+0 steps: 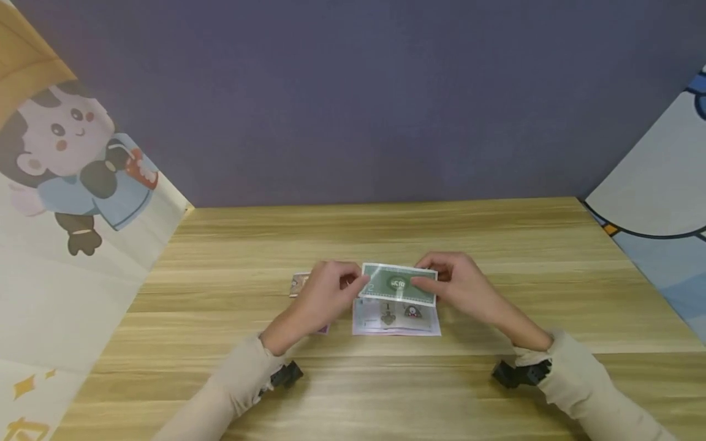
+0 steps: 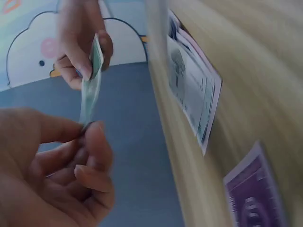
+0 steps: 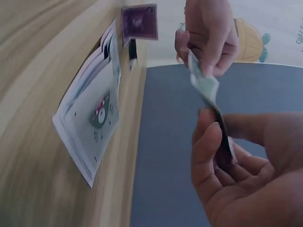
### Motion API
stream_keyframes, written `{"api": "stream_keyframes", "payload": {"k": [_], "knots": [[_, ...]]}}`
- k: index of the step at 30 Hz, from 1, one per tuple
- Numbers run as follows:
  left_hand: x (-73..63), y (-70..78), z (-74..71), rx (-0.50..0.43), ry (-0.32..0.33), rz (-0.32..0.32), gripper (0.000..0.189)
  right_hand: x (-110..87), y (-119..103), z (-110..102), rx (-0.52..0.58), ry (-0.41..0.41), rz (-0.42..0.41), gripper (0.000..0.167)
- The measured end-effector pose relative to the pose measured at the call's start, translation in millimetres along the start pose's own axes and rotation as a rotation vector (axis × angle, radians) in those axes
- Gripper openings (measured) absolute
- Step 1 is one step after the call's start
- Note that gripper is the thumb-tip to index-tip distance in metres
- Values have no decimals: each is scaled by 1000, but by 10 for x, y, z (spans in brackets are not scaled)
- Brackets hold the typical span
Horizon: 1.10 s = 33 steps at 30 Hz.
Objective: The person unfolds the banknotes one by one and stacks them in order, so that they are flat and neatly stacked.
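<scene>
Both hands hold a green play banknote (image 1: 380, 293) stretched between them above the table. At its left end, my left hand (image 1: 326, 294) pinches it between thumb and finger. The right end is gripped by my right hand (image 1: 463, 288), thumb on the face towards me. Side on, the banknote (image 3: 206, 87) looks slightly bent. Beneath it lies a stack of pale banknotes (image 1: 372, 320), with uneven edges; its upper part is hidden by the green note. A purple banknote (image 2: 253, 194) lies to the left of the stack, mostly hidden by my left hand in the head view.
A brownish note (image 1: 296, 284) pokes out beyond my left hand on the wooden table (image 1: 248, 245). A dark blue panel (image 1: 353, 104) rises at the table's far edge. Printed cartoon walls (image 1: 127, 245) flank both sides.
</scene>
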<state>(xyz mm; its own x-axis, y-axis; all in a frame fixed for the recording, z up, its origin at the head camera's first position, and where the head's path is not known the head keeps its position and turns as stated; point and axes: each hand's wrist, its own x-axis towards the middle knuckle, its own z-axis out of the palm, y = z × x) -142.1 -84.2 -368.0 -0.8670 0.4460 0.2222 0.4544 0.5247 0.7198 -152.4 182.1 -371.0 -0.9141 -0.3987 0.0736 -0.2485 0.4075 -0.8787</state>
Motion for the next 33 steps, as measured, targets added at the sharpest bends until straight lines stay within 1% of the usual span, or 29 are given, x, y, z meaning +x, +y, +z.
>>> {"api": "stream_keyframes", "payload": {"k": [2, 3, 6, 10, 13, 16, 20, 23, 27, 33], "knots": [[17, -5, 39, 96, -32, -9, 33, 5, 28, 20, -77, 0, 5, 12], [20, -2, 52, 126, -54, -22, 35, 6, 45, 32, -120, -9, -3, 12], [7, -16, 87, 150, -140, -86, 36, 24, 98, 81, -220, -55, -37, 11], [-19, -79, 150, 170, -206, -128, 31, 54, 160, 134, -308, -98, -66, 9], [-20, -121, 206, 205, -223, -146, 31, 72, 204, 165, -357, -113, -60, 9], [-8, -130, 242, 234, -255, -162, 38, 81, 249, 190, -395, -133, -48, 8], [21, -125, 274, 252, -297, -175, 42, 70, 311, 205, -403, -155, -50, 9], [37, -134, 303, 253, -310, -185, 40, 63, 335, 217, -408, -154, -40, 8], [35, -157, 346, 266, -314, -176, 33, 52, 340, 239, -425, -145, -23, 8], [2, -170, 396, 275, -310, -172, 25, 42, 365, 270, -451, -137, -12, 11]]}}
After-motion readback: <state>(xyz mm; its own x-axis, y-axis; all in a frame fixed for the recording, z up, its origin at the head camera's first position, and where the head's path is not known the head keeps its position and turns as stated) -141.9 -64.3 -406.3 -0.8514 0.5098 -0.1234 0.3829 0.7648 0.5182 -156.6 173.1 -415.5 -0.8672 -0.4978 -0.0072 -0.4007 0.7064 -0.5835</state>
